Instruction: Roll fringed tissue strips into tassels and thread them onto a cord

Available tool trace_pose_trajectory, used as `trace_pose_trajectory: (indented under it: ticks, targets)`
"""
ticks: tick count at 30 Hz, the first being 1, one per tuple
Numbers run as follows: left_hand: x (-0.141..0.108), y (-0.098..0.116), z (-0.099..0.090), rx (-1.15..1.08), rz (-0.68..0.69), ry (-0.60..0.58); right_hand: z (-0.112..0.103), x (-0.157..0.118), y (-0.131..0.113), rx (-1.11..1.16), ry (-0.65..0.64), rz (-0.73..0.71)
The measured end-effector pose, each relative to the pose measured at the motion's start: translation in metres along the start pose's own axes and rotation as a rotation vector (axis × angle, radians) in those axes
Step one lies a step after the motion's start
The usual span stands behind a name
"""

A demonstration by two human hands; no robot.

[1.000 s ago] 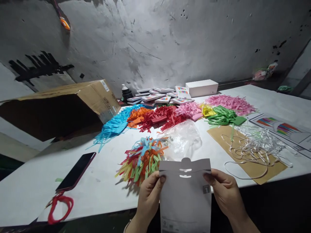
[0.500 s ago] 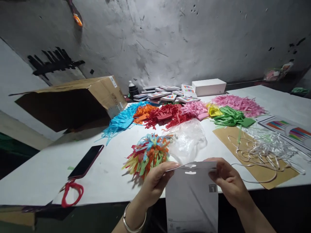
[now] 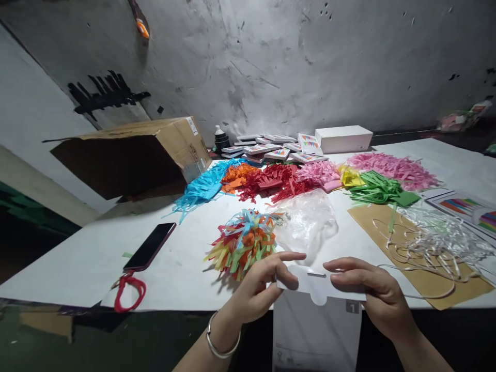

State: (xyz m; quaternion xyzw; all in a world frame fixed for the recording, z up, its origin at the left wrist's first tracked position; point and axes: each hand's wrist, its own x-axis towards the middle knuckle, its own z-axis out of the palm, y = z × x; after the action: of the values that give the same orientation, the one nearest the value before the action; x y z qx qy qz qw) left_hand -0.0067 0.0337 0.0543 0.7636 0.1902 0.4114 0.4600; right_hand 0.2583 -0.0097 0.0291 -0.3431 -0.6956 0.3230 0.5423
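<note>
A white cardboard carton (image 3: 315, 330) with a printed "1" stands upright at the table's front edge, its lower end cut off by the picture. Its top flap (image 3: 318, 295) has a rounded tongue and a slot and folds down toward me. My left hand (image 3: 267, 281) grips the flap's left corner, index finger stretched along the top. On the other side my right hand (image 3: 368, 289) holds the flap's right end, its fingers laid along the fold. Just beyond my left hand lies a multicoloured paper tassel bundle (image 3: 244, 240), beside a clear plastic bag (image 3: 310, 219).
Blue (image 3: 205, 181), red (image 3: 271, 181), pink (image 3: 395, 168) and green paper tassels (image 3: 380, 187) line the table's back. Behind them are several printed boxes (image 3: 259, 149). An open cardboard box (image 3: 178, 144) and a phone (image 3: 151, 247) are left; white cord (image 3: 437, 258) lies right.
The carton's top flap, upright with its hanging slot showing before, is now bent down toward me. Both hands have shifted onto the fold. The view has turned slightly left.
</note>
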Motion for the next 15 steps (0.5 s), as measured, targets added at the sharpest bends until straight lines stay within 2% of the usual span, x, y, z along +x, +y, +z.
trace_pose_trajectory:
  ticks: [2, 6, 11, 15]
  targets:
    - [0.0, 0.003, -0.001, 0.032, -0.064, -0.048, -0.005, 0.001, -0.003, -0.146, -0.066, -0.098]
    - [0.0, 0.002, 0.006, 0.215, -0.045, 0.033, -0.01, 0.008, -0.018, -0.496, -0.211, -0.245]
    - [0.001, 0.002, 0.012, 0.264, -0.011, -0.011, 0.0, 0.024, -0.032, -0.764, -0.259, -0.227]
    - [0.003, 0.003, 0.014, 0.25, -0.011, -0.017, 0.005, 0.034, -0.031, -0.785, -0.422, -0.188]
